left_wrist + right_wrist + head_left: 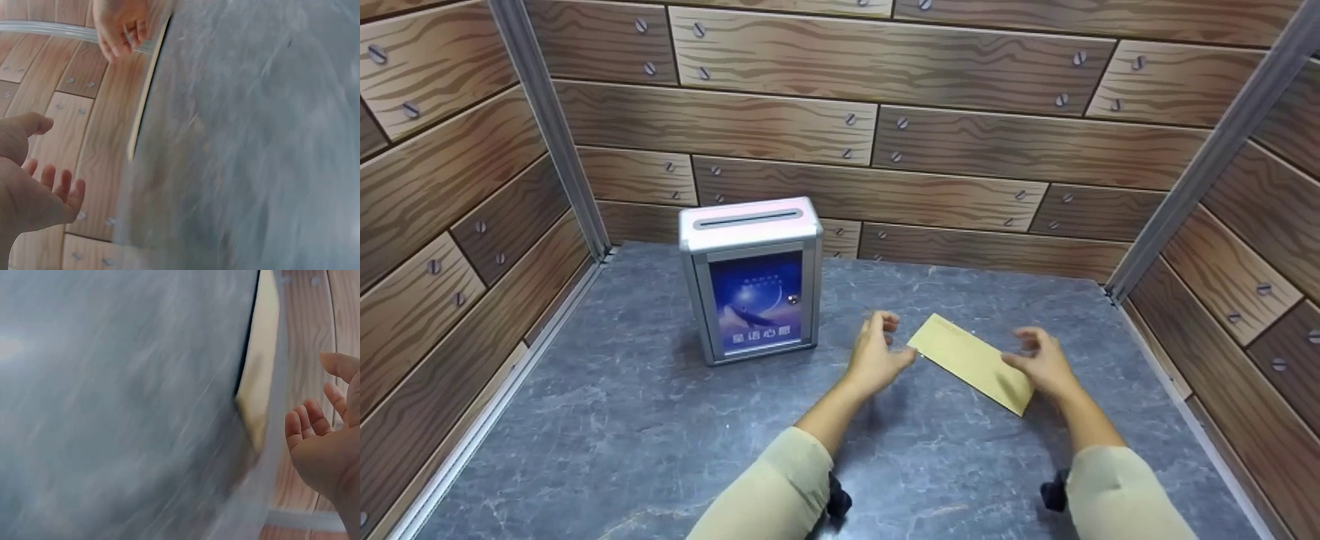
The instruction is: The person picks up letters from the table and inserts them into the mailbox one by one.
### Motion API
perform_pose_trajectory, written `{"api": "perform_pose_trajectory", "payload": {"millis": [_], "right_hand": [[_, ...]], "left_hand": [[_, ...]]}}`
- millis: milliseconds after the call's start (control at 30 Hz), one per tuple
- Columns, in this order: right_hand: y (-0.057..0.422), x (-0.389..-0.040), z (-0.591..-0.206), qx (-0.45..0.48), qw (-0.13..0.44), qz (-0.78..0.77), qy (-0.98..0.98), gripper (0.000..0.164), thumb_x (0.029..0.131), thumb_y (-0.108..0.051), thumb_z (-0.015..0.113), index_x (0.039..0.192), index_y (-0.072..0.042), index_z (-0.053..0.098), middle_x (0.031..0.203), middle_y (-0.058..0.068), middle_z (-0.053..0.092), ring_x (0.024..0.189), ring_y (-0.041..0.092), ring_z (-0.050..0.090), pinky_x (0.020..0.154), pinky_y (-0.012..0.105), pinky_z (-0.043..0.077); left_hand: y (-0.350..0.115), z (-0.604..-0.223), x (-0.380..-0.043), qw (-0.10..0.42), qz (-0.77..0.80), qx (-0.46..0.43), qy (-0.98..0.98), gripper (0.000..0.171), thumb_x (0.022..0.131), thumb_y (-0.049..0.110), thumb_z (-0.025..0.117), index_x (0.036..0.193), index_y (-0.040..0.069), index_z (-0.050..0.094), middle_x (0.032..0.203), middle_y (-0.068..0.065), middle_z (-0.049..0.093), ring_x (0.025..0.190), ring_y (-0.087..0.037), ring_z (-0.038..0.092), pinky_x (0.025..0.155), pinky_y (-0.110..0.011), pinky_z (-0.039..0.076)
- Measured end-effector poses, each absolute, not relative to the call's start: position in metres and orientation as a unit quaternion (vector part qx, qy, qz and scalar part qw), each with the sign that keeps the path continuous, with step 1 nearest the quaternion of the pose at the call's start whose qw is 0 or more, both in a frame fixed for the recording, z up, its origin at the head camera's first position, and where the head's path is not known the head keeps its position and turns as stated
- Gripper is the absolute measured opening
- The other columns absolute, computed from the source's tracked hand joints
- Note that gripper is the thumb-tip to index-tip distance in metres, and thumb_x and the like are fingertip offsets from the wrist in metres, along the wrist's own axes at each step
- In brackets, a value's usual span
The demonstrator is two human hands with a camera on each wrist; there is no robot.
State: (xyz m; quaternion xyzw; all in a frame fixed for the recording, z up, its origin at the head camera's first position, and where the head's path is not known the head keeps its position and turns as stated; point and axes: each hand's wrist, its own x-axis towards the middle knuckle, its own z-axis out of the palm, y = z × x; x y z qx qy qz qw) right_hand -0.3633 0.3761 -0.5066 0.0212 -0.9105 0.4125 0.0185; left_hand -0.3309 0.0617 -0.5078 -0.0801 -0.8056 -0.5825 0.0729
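A yellow envelope (971, 361) lies flat and slanted on the grey marbled table, seen edge-on in the left wrist view and the right wrist view. My left hand (877, 354), fingers loosely bent, hovers beside the envelope's upper left end and holds nothing. Over the other end, my right hand (1041, 364) is held with relaxed fingers and thumb apart, also with nothing in it. To the left of both hands stands an upright silver-framed box (756, 300) with a slot in its white top, a small lock and a blue picture on its front.
The grey marbled tabletop (607, 420) is enclosed by wood-plank patterned walls (960, 82) at the back and both sides. Metal posts (556, 135) stand at the back corners.
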Motion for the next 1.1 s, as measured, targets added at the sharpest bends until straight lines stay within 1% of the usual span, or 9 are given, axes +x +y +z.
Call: {"api": "perform_pose_trajectory", "payload": {"millis": [100,200,300,500,633,700,867,967,1100], "right_hand": [[0.392,-0.356,-0.513,-0.021,-0.026,0.421,-0.906,0.066,0.100,-0.017,0.075,0.149,0.010,0.040,0.143,0.037,0.045,0.130,0.046,0.050,0.096,0.036,0.049],[0.401,-0.351,-0.516,-0.049,-0.075,0.424,-0.901,0.071,0.102,-0.022,0.073,0.152,0.009,0.034,0.140,0.032,0.041,0.127,0.041,0.048,0.093,0.033,0.048],[0.403,-0.349,-0.518,-0.061,-0.102,0.415,-0.902,0.076,0.099,-0.025,0.076,0.152,0.009,0.033,0.135,0.027,0.038,0.121,0.037,0.046,0.093,0.034,0.045],[0.401,-0.347,-0.522,-0.063,-0.122,0.399,-0.907,0.084,0.091,-0.027,0.086,0.148,0.009,0.036,0.143,0.029,0.033,0.127,0.041,0.043,0.103,0.040,0.041],[0.398,-0.348,-0.521,-0.057,-0.129,0.392,-0.909,0.082,0.089,-0.022,0.088,0.145,0.011,0.038,0.144,0.032,0.034,0.129,0.043,0.043,0.110,0.047,0.041],[0.398,-0.348,-0.520,-0.054,-0.130,0.391,-0.910,0.080,0.088,-0.019,0.088,0.144,0.011,0.039,0.144,0.033,0.034,0.129,0.043,0.042,0.112,0.050,0.041],[0.402,-0.348,-0.517,-0.054,-0.132,0.385,-0.912,0.075,0.089,-0.018,0.088,0.140,0.009,0.040,0.142,0.031,0.032,0.127,0.043,0.042,0.109,0.049,0.042],[0.406,-0.345,-0.516,-0.055,-0.134,0.380,-0.914,0.073,0.089,-0.020,0.088,0.137,0.008,0.040,0.141,0.031,0.032,0.124,0.042,0.042,0.106,0.046,0.042],[0.412,-0.342,-0.515,-0.055,-0.127,0.377,-0.916,0.071,0.089,-0.019,0.088,0.136,0.008,0.042,0.139,0.031,0.033,0.122,0.042,0.043,0.101,0.041,0.042]], "left_hand": [[0.070,-0.517,-0.334,0.040,-0.579,-0.064,-0.812,0.056,0.087,0.014,0.087,0.133,0.011,0.055,0.135,-0.014,0.062,0.121,-0.031,0.064,0.104,-0.044,0.057],[0.075,-0.526,-0.340,0.024,-0.565,-0.054,-0.823,0.057,0.087,0.016,0.088,0.134,0.010,0.056,0.135,-0.014,0.062,0.121,-0.028,0.062,0.105,-0.044,0.055],[0.077,-0.531,-0.348,0.017,-0.552,-0.050,-0.832,0.058,0.087,0.016,0.088,0.135,0.007,0.057,0.135,-0.016,0.062,0.122,-0.030,0.062,0.106,-0.045,0.054],[0.076,-0.541,-0.367,-0.013,-0.553,-0.039,-0.832,0.057,0.085,0.012,0.087,0.135,0.005,0.058,0.136,-0.016,0.061,0.125,-0.030,0.060,0.113,-0.045,0.052],[0.074,-0.547,-0.374,-0.035,-0.531,-0.035,-0.846,0.059,0.085,0.008,0.085,0.137,0.003,0.058,0.134,-0.017,0.061,0.122,-0.029,0.061,0.112,-0.043,0.052],[0.074,-0.547,-0.376,-0.045,-0.506,-0.038,-0.861,0.059,0.085,0.008,0.084,0.138,0.001,0.058,0.135,-0.017,0.061,0.125,-0.030,0.062,0.113,-0.043,0.053],[0.079,-0.539,-0.380,-0.062,-0.441,-0.057,-0.894,0.061,0.084,0.010,0.085,0.139,-0.004,0.061,0.138,-0.022,0.062,0.133,-0.036,0.059,0.117,-0.045,0.052],[0.085,-0.535,-0.381,-0.065,-0.414,-0.064,-0.905,0.061,0.083,0.012,0.087,0.138,-0.003,0.063,0.138,-0.022,0.064,0.135,-0.038,0.057,0.118,-0.046,0.051],[0.092,-0.531,-0.383,-0.074,-0.410,-0.070,-0.906,0.058,0.084,0.013,0.087,0.136,-0.002,0.065,0.137,-0.021,0.065,0.134,-0.036,0.056,0.117,-0.045,0.050]]}}
